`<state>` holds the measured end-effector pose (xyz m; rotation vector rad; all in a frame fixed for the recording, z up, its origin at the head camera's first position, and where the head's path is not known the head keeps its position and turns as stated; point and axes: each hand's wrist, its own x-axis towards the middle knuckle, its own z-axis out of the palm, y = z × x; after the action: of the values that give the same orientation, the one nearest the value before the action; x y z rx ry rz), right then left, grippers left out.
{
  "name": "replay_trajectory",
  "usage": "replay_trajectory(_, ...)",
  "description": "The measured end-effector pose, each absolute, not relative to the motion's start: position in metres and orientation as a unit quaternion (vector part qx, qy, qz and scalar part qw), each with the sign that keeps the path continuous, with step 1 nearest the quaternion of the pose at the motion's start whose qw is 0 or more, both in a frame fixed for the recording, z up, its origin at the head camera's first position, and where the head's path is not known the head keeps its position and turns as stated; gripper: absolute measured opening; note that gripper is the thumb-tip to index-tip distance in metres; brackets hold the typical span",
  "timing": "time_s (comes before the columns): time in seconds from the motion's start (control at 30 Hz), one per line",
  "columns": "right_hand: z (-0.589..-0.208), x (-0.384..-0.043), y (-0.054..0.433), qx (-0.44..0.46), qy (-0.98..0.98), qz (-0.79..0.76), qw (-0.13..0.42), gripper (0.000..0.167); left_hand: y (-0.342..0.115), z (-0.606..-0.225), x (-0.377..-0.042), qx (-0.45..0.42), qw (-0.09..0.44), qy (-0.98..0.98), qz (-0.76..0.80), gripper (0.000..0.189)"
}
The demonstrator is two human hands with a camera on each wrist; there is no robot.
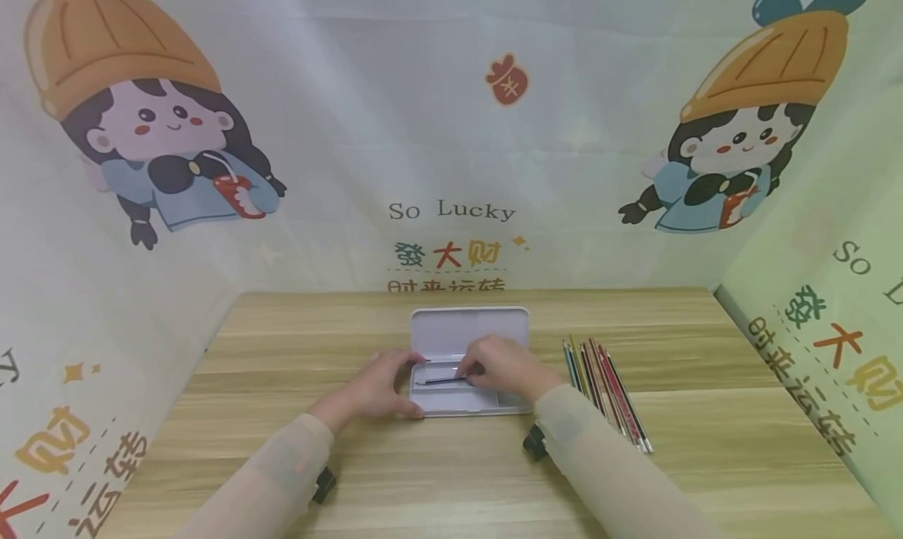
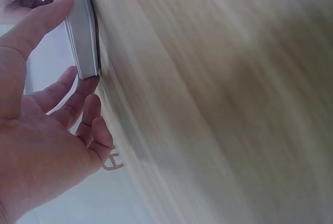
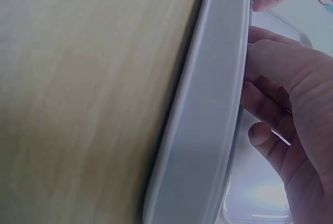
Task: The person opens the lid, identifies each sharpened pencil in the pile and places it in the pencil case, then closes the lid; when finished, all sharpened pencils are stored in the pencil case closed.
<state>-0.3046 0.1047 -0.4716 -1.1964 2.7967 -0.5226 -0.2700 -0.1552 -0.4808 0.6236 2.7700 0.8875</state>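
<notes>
An open white pencil case (image 1: 458, 402) lies on the table, its lid tilted up at the back. My left hand (image 1: 377, 384) holds the case at its left end. In the left wrist view the thumb lies on the front edge of the case (image 2: 82, 31) and the other fingers reach around its end. Inside, a slim dark pencil (image 1: 440, 381) lies along the rear compartment. My right hand (image 1: 504, 364) pinches it near its right end; the right wrist view hides the fingertips behind the case wall (image 3: 203, 109).
Several colored pencils (image 1: 610, 390) lie in a loose bundle right of the case, beside the right forearm. The wooden table (image 1: 282, 351) meets a printed cloth backdrop (image 1: 339, 171) behind and at both sides.
</notes>
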Motion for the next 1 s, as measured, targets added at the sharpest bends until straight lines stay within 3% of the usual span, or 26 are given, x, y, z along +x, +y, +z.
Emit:
replay_trajectory(0.43, -0.470, -0.300, 0.110, -0.377, 0.905, -0.196, 0.021, 0.017, -0.156, -0.482, -0.269, 0.207, 0.082, 0.928, 0.299, 0.083)
replay_trajectory(1.0, -0.457, -0.273, 0.176, -0.315, 0.919, -0.238, -0.008, 0.018, -0.155, -0.481, -0.268, 0.204, 0.084, 0.928, 0.299, 0.085)
